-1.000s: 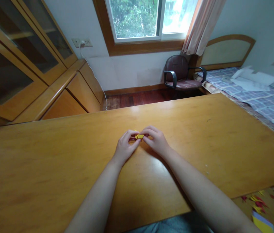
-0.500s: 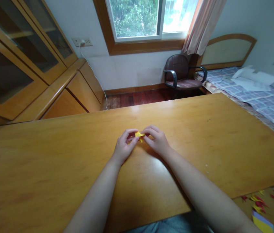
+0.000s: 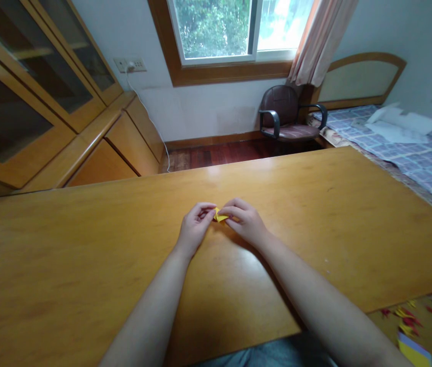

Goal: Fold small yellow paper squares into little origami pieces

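Observation:
A small folded yellow paper piece [image 3: 221,217] is held between my two hands, just above the middle of the wooden table [image 3: 85,265]. My left hand [image 3: 196,224] pinches its left end between thumb and fingers. From the other side, my right hand [image 3: 247,219] grips the right part, thumb below and fingertips over the top. The fingers cover much of the paper, so its full shape is hidden.
At the lower right, a lower surface carries several red and yellow folded paper pieces [image 3: 409,321] and a stack of paper sheets [image 3: 414,351]. Beyond the table stand an office chair [image 3: 282,114], a bed [image 3: 403,137] and a glass-door cabinet [image 3: 81,148].
The yellow paper has turned between my fingers and shows a flatter face. My right fingertips have shifted left over its top; my left hand has barely moved.

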A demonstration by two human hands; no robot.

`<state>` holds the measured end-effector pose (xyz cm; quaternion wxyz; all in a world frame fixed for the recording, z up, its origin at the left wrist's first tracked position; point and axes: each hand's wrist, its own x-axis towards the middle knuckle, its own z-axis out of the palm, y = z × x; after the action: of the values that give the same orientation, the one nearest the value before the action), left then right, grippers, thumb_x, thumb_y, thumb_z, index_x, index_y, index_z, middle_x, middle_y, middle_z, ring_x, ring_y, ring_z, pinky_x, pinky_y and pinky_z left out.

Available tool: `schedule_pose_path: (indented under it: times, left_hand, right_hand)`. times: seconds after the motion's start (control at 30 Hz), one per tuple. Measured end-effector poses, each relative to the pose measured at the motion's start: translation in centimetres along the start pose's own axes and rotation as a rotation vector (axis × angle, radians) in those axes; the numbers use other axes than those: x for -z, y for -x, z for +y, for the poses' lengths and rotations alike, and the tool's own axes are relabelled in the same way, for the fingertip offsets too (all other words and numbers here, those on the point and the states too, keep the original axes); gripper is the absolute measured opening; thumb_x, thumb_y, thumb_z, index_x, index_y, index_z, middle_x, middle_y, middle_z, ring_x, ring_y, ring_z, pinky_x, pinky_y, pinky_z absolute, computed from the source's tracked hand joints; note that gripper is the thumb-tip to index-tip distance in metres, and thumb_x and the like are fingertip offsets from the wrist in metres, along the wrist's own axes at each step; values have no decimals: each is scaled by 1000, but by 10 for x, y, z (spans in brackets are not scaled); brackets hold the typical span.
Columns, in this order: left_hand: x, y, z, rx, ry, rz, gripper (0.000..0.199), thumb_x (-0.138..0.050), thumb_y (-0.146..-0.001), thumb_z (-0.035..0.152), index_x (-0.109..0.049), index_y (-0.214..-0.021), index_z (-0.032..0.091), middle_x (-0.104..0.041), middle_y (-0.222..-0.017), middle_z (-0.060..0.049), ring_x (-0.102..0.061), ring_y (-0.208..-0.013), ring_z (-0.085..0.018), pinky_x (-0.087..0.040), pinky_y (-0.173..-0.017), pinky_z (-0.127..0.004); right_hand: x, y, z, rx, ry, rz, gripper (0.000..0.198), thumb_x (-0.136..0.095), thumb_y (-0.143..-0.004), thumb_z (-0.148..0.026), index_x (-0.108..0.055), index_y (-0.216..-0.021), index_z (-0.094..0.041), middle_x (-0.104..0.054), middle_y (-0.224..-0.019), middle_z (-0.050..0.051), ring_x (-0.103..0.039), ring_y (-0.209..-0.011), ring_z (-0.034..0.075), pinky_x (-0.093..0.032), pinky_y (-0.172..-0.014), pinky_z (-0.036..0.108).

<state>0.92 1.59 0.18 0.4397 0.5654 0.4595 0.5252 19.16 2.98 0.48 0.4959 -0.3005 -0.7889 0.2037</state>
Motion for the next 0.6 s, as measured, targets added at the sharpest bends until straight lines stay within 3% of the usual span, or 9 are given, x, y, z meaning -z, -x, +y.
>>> schedule_pose_path:
  times: [0.37, 0.6]
  left_hand:
    - [0, 0, -1, -23, -91, 54, 21, -68, -85, 34, -68, -98, 18, -72, -90, -3, -69, -85, -16, -56, -80, -27]
    - [0, 2, -2, -69, -181, -13, 19, -65, -88, 34, -68, -99, 19, -72, -93, -3, -70, -85, -16, -57, -79, -27]
  right_hand:
    - [2, 0, 1, -16, 55, -84, 11, -65, -90, -21, -74, -95, -24, -65, -95, 7, -62, -88, 17, -53, -79, 31]
    - [1, -3, 1, -174, -98, -52, 9, -66, -91, -25, -74, -87, -22, -63, -88, 5, -61, -82, 16, -51, -76, 31]
